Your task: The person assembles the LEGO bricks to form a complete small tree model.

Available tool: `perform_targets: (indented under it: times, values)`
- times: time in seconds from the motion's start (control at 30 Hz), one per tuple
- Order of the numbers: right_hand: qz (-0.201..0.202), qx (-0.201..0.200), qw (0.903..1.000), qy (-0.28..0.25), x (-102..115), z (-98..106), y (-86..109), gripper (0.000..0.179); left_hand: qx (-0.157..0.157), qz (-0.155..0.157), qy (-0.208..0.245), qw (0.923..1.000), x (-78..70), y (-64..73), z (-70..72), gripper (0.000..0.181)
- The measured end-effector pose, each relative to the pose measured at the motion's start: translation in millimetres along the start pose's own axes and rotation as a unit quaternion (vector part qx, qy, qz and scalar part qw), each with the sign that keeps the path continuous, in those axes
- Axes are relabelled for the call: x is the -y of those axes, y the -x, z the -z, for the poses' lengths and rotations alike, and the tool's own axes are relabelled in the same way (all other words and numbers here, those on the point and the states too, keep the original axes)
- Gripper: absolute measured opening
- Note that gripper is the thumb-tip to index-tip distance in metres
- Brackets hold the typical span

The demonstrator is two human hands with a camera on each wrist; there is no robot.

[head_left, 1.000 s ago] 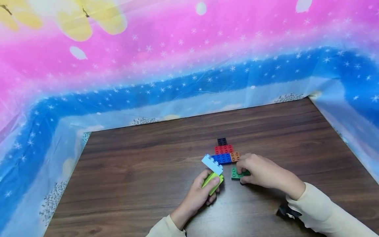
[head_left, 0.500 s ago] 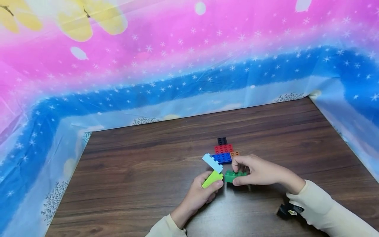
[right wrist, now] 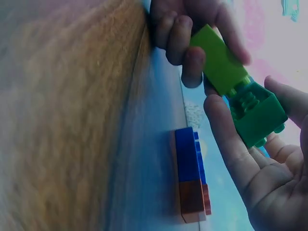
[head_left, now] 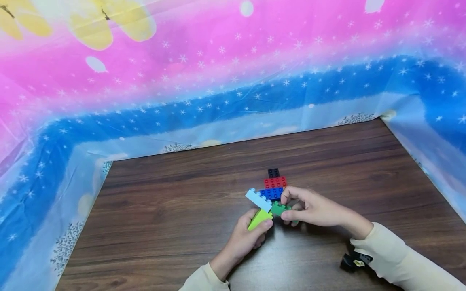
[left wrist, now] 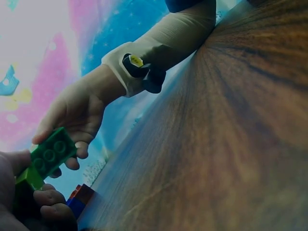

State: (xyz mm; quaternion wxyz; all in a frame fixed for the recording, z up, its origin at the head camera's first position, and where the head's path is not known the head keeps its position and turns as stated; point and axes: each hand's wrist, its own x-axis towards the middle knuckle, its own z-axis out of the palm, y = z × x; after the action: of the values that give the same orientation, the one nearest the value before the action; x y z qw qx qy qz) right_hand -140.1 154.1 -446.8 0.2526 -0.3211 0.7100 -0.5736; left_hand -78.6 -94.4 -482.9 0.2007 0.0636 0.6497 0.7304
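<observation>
My left hand (head_left: 242,236) grips a lime green toy brick (head_left: 259,220), thumb on one side. A light blue brick (head_left: 257,199) juts from the lime one, slanting up to the left with its studs outward. Between thumb and fingers, my right hand (head_left: 318,208) pinches a dark green brick (head_left: 278,209) right beside the lime brick's studded end. In the right wrist view, the green brick's hollow underside (right wrist: 248,103) faces the lime brick's studs (right wrist: 239,87). The left wrist view also shows the green brick's tubes (left wrist: 49,155), close to the left fingers.
On the wooden table (head_left: 164,218), a black brick (head_left: 273,173), a red brick (head_left: 275,182) and a blue brick (head_left: 271,193) lie in rows. An orange-brown brick (right wrist: 192,199) adjoins the blue one. Patterned cloth (head_left: 218,109) borders the table. A black wrist device (head_left: 354,262) hangs at the right cuff.
My right hand has lifted the green brick off the table, moved it left to the lime brick and turned its underside that way. The left hand has stayed nearly in place, tilting slightly.
</observation>
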Motion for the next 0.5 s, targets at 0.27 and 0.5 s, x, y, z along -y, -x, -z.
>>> perform_targets:
  times: [0.27, 0.5]
  values:
    - [0.007, -0.034, 0.9994, 0.009, -2, -11, -3.3, 0.024, -0.003, 0.013, 0.015, 0.9998, -1.6, 0.9, 0.7, 0.023]
    - [0.017, -0.054, 0.9981, 0.024, -1, -17, -5.0, 0.025, -0.011, 0.014, 0.026, 0.9995, -3.1, 0.7, 0.8, 0.022]
